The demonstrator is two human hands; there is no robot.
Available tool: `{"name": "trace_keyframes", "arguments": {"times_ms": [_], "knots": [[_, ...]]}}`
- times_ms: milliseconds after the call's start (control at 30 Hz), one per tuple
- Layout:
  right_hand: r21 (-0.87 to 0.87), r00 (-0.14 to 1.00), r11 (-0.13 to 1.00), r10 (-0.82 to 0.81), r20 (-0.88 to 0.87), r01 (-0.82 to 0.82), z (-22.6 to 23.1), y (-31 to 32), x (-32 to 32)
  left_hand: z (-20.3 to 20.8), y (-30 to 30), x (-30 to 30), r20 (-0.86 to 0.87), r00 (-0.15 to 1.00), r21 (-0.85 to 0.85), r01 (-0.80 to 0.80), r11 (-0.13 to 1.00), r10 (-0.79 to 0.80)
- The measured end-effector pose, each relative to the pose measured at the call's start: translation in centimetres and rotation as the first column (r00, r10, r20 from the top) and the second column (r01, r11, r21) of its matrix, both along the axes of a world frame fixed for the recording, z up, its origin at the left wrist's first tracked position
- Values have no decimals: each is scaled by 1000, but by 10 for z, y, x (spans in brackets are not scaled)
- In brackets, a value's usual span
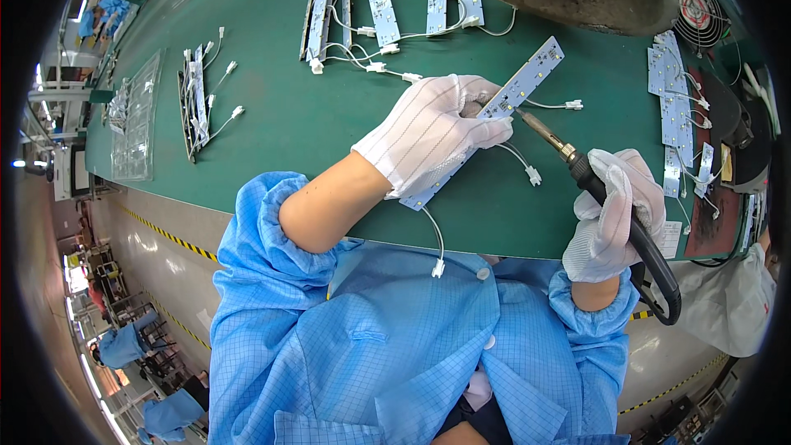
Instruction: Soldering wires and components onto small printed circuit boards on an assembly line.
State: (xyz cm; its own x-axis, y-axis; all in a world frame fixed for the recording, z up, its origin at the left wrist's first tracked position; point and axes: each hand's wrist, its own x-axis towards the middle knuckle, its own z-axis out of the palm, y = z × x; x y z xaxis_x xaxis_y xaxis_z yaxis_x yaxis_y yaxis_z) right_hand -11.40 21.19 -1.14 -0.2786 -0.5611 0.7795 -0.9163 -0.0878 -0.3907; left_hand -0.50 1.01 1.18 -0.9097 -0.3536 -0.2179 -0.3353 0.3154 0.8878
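Pinning the LED strip (494,119) under my left hand (432,132), my right hand (614,214) gripped the soldering iron (577,161), whose hot tip risked scorching my glove or the white wires (527,166)

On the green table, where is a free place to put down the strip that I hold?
Bare green table lies between the small strip bundle, the top strip pile and the left hand. The right side is crowded with boards.

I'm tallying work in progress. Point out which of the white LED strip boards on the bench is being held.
The long strip board under the left hand, lying diagonally, with the soldering iron tip at it. The other boards lie untouched in piles.
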Motion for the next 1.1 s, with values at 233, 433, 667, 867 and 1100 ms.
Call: {"name": "trace_keyframes", "arguments": {"times_ms": [233, 433, 667, 867, 1100], "knots": [[57, 994, 998, 33, 107, -39, 4, -2, 3, -1, -2, 0, 2, 1000, -120, 29, 992, -28], [72, 969, 980, -172, -176, 187, 3, 6, 0, 34, -15, 3, 279, 929, -243, 315, 917, -245], [41, 972, 975, -216, -94, 221, 6, 6, 1, 16, -5, 5, 118, 972, -748, 221, 625, -202], [36, 974, 994, -104, 203, 98, 6, 5, 3, 5, 5, -1, 120, 977, -505, 214, 836, -177], [-270, 925, 962, 56, 375, 51, -3, -5, 4, 3, -5, 2, -105, 981, -248, 133, 960, -163]]}}
